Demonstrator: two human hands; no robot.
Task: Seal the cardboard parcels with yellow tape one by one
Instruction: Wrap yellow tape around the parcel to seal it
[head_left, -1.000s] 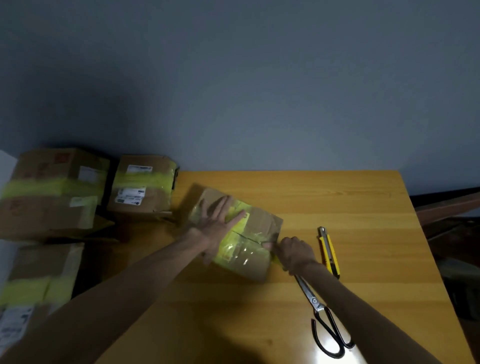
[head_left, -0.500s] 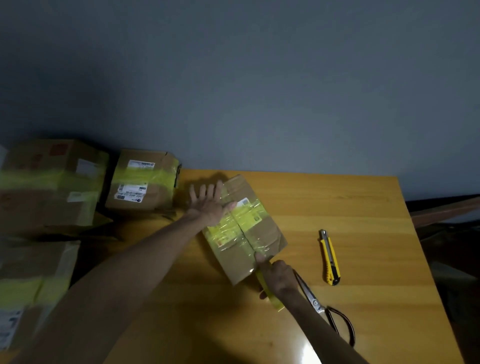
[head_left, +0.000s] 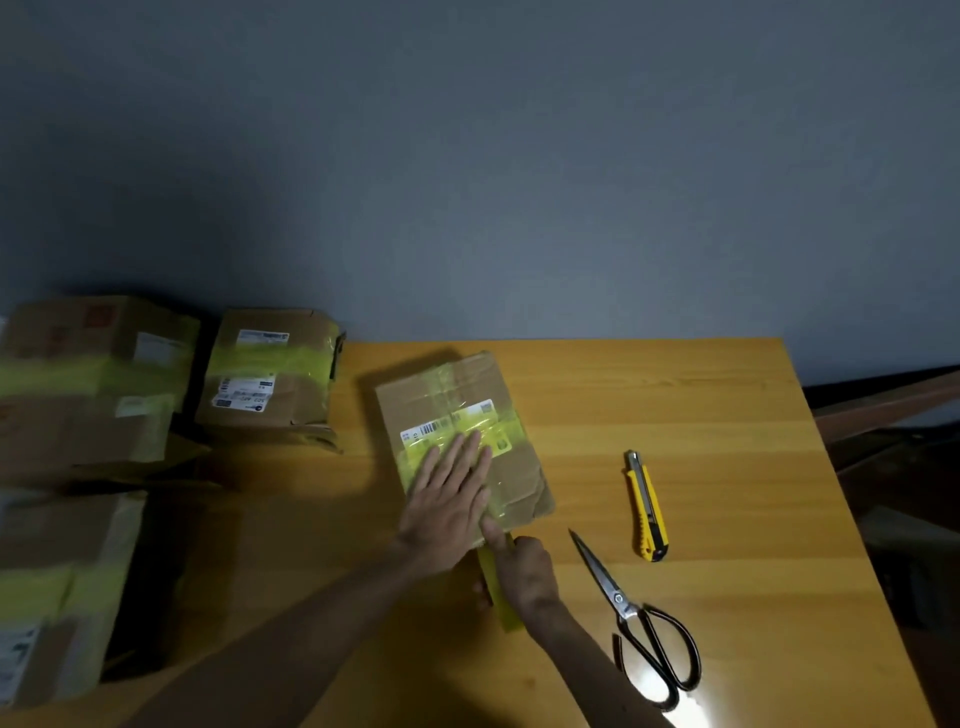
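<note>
A flat cardboard parcel (head_left: 457, 395) lies in the middle of the wooden table (head_left: 675, 415), with a white barcode label and yellow tape across its top. My left hand (head_left: 452, 493) lies flat on it, fingers straight, pressing the tape down. At the parcel's near edge my right hand (head_left: 522, 569) pinches a loose strip of yellow tape (head_left: 501, 603) that runs off the parcel toward me, its forefinger pointing at the edge.
Steel scissors (head_left: 639, 623) and a yellow utility knife (head_left: 645, 506) lie on the table to the right. Taped cardboard boxes stand at the left: one at the back (head_left: 270, 374), a larger one (head_left: 88, 384) beside it, another near me (head_left: 57, 587).
The parcel has been turned so its long side points away from me. My left hand moved from its far corner onto its top. My right hand stayed at the near edge with the tape.
</note>
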